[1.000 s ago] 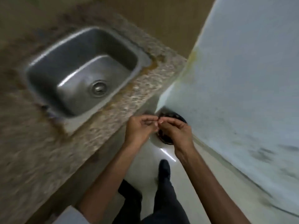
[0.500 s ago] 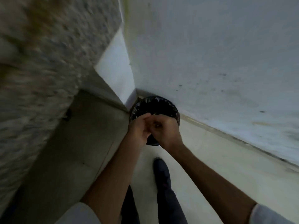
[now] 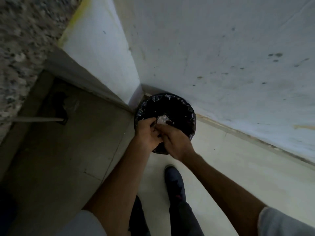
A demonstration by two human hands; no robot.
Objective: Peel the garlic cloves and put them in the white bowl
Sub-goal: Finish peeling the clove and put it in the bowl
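Both arms reach down over the round black bin [image 3: 172, 103] in the corner. The left hand [image 3: 147, 133] and right hand [image 3: 176, 142] touch, fingers curled in. I cannot tell if they hold a garlic clove. White scraps [image 3: 162, 119] lie in the bin.
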